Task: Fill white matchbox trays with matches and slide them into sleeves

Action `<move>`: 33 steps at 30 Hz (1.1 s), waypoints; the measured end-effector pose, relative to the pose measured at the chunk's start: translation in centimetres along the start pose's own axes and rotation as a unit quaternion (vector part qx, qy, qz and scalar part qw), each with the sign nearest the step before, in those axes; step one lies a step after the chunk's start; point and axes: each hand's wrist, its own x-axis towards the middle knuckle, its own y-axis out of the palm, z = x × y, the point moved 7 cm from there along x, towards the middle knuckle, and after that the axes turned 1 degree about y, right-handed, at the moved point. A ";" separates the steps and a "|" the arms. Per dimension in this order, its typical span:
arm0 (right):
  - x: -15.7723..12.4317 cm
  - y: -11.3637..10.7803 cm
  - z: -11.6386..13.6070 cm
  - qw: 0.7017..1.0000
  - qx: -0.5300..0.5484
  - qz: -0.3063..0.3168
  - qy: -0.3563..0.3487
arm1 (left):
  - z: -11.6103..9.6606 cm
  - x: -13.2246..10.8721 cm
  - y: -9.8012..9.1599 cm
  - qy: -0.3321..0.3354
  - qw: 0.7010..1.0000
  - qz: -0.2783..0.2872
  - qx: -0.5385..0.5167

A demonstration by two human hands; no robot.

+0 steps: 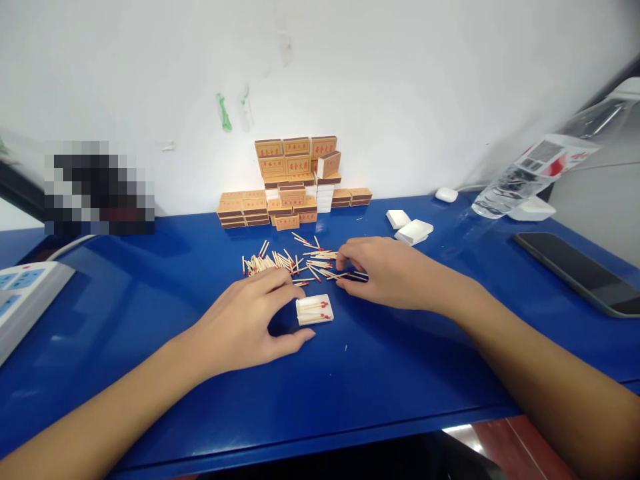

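A small white matchbox tray lies on the blue table with several red-tipped matches in it. My left hand rests around its left side, thumb and index finger apart on either side of the tray; whether they touch it I cannot tell. Beyond the tray spreads a loose pile of matches. At the pile's right end is my right hand, its thumb and curled fingers spaced apart over some matches. Any match gripped there is not plain to see.
Orange matchboxes stand stacked against the wall. Right of them lie white empty trays, a white earbud case, a tilted water bottle and a phone. A power strip sits at the left edge.
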 end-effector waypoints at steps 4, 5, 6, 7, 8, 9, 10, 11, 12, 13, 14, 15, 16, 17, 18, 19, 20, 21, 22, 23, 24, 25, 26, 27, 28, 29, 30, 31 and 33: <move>0.1 0.4 -0.1 1.000 0.000 0.013 -0.005 | 0.0 0.1 0.0 0.001 1.000 0.005 -0.005; 0.1 0.5 0.0 1.000 0.002 0.015 -0.006 | -0.1 0.1 -0.1 0.003 1.000 0.004 -0.005; 0.2 0.5 0.0 1.000 0.004 0.018 -0.007 | -0.1 0.1 -0.1 0.006 1.000 0.003 -0.006; 0.2 0.5 0.0 1.000 0.005 0.021 -0.005 | -0.1 0.1 -0.1 0.008 1.000 0.002 -0.006; 0.2 0.5 0.0 1.000 0.005 0.024 -0.002 | -0.1 0.1 -0.1 0.009 1.000 0.002 -0.005; 0.3 0.5 -0.1 1.000 0.003 0.027 0.002 | -0.1 0.1 -0.1 0.010 1.000 0.002 -0.005; 0.3 0.4 -0.2 1.000 0.001 0.029 0.005 | -0.1 0.1 -0.1 0.010 1.000 0.002 -0.005; 0.3 0.3 -0.2 1.000 -0.002 0.030 0.008 | -0.1 0.0 0.0 0.011 1.000 0.002 -0.005; 0.4 0.2 -0.3 0.999 -0.004 0.030 0.010 | -0.1 0.0 0.0 0.011 1.000 0.004 -0.006; 0.4 -0.1 -0.3 1.000 -0.004 0.027 0.011 | -0.1 0.0 0.1 0.011 1.000 0.005 -0.008; 0.3 -0.4 -0.2 1.000 0.000 0.022 0.010 | -0.1 0.0 0.1 0.010 1.000 0.006 -0.009; 0.3 -0.7 0.0 1.000 0.009 0.015 0.007 | -0.1 0.0 0.1 0.010 1.000 0.007 -0.010; 0.2 -1.0 0.4 1.000 0.025 0.008 0.000 | -0.1 0.0 0.2 0.010 1.000 0.007 -0.010; 0.0 -1.2 0.9 0.999 0.046 0.002 -0.011 | -0.1 0.0 0.2 0.010 1.000 0.006 -0.010; -0.1 -1.3 1.6 0.997 0.069 -0.001 -0.024 | -0.1 0.1 0.2 0.010 1.000 0.007 -0.009; -0.3 -1.2 2.3 0.995 0.089 0.000 -0.037 | -0.1 0.1 0.2 0.010 1.000 0.008 -0.009; -0.5 -1.0 3.1 0.993 0.103 0.003 -0.050 | 0.0 0.1 0.3 0.008 1.000 0.009 -0.010; -0.7 -0.7 3.8 0.992 0.108 0.009 -0.061 | 0.0 0.1 0.3 0.008 1.000 0.011 -0.012; -0.9 -0.4 4.5 0.991 0.109 0.014 -0.072 | 0.0 0.1 0.3 0.007 1.000 0.010 -0.012; -1.0 0.0 5.0 0.991 0.109 0.020 -0.081 | 0.0 0.1 0.3 0.007 1.000 0.009 -0.012; -1.1 0.2 5.3 0.990 0.109 0.023 -0.089 | 0.0 0.1 0.3 0.007 1.000 0.009 -0.013; -1.1 0.3 5.4 0.989 0.111 0.023 -0.095 | 0.1 0.1 0.3 0.005 1.000 0.008 -0.013; -1.1 0.2 5.3 0.989 0.112 0.016 -0.095 | 0.1 0.1 0.2 0.004 1.000 0.007 -0.015; -0.9 -0.1 4.9 0.990 0.109 0.003 -0.090 | 0.1 0.1 0.1 0.002 1.000 0.005 -0.020; -0.8 -0.5 4.4 0.992 0.101 -0.016 -0.079 | 0.0 0.1 0.0 0.002 1.000 0.000 -0.027; -0.6 -1.0 3.8 0.993 0.087 -0.038 -0.064 | 0.0 0.2 -0.2 0.002 0.999 -0.008 -0.036; -0.4 -1.4 3.1 0.995 0.071 -0.058 -0.047 | -0.1 0.2 -0.4 0.002 0.999 -0.017 -0.046; -0.3 -1.7 2.5 0.995 0.056 -0.071 -0.032 | -0.2 0.2 -0.5 0.002 0.998 -0.026 -0.055; 0.1 -1.5 1.7 0.997 0.035 -0.071 -0.010 | -0.4 0.2 -0.7 0.001 0.997 -0.035 -0.069</move>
